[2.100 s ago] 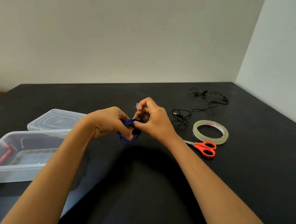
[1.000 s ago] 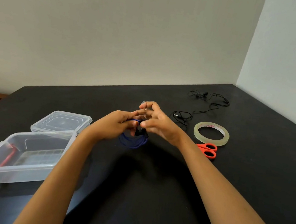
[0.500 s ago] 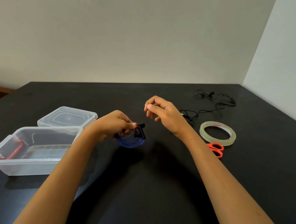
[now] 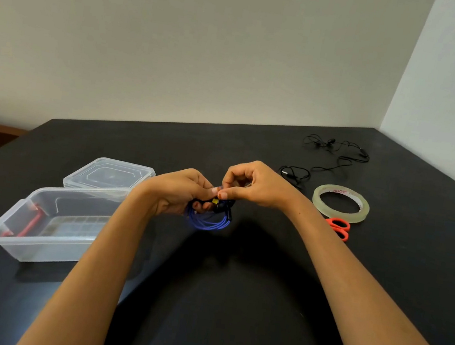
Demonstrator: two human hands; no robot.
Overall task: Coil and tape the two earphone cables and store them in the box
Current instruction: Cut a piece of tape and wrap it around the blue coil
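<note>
A coiled blue earphone cable (image 4: 208, 222) with black earbuds hangs from my left hand (image 4: 179, 191), which grips the top of the coil above the black table (image 4: 230, 305). My right hand (image 4: 254, 185) meets it from the right, thumb and fingers pinching at the coil's top; whether a tape piece lies between them I cannot tell. A loose black earphone cable (image 4: 332, 155) lies uncoiled at the far right. The clear plastic box (image 4: 44, 245) stands open at the left, with a red item (image 4: 27, 226) inside.
The box's clear lid (image 4: 111, 174) lies behind the box. A roll of clear tape (image 4: 340, 202) sits to the right of my hands, with orange-handled scissors (image 4: 339, 227) just in front of it. Walls close off the table's far and right sides.
My right hand, lifted away from the coil half a second ago, has come back to it and pinches at its top. My left hand kept its hold on the blue coil.
</note>
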